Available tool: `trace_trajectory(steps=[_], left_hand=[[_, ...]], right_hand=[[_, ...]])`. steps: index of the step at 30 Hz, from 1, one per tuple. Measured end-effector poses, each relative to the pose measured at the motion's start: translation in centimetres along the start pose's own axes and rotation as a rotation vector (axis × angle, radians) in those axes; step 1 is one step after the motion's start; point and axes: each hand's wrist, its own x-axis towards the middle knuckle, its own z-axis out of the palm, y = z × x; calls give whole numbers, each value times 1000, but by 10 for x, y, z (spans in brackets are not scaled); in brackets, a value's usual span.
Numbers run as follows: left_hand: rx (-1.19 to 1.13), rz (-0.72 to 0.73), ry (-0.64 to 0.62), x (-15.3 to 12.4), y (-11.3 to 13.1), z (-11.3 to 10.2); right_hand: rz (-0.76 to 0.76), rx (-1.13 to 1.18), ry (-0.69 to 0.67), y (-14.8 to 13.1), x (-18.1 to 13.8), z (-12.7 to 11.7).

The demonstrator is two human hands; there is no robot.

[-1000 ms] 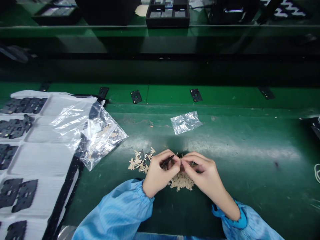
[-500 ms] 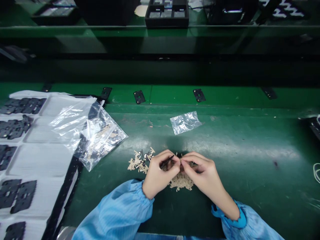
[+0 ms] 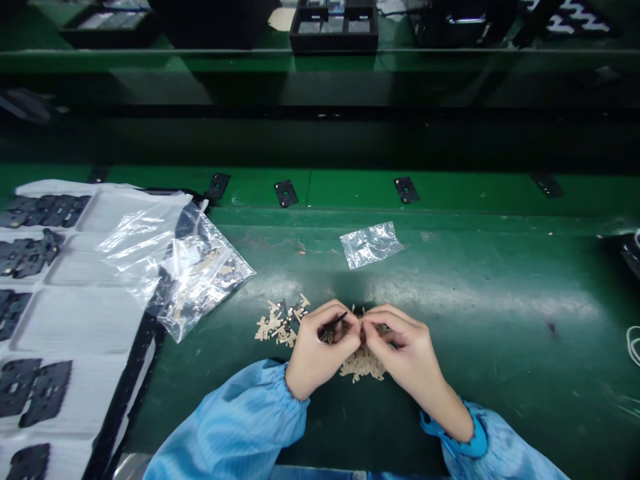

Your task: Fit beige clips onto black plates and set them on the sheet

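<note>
Over a pile of small tan pieces (image 3: 363, 366), my left hand (image 3: 320, 347) and my right hand (image 3: 407, 347) meet fingertip to fingertip. Both are closed in a pinch on one tiny tan piece (image 3: 361, 321), mostly covered by the fingers. A slim dark object (image 3: 342, 318) pokes out of my left hand, between thumb and fingers; its kind is hard to make out. Just left of that hand lies a looser heap of tan and dark slips (image 3: 278, 323). My fingers hide part of the pile beneath them.
A clear bag of tan and dark pieces (image 3: 213, 273) overlaps a white tray (image 3: 75, 327) holding black plates (image 3: 47, 393). Beyond my hands lies a small clear bag (image 3: 371, 245). Several black plates (image 3: 286, 193) rest on the green strip (image 3: 350, 190). A compartmented black box (image 3: 334, 43) stands behind.
The black plates on the green strip have shifted slightly to the right. My hands hold the same pinch in nearly the same place.
</note>
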Motion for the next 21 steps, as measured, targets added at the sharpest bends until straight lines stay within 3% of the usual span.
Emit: trace_trajectory(steps=[8, 16, 21], left_hand=[[10, -22, 14, 1, 4, -2], [-13, -35, 0, 0, 3, -1], [-2, -27, 16, 1, 4, -2]], right_hand=[[57, 92, -39, 1, 2, -1], [11, 1, -16, 1, -1, -2], [74, 132, -42, 2, 0, -2]])
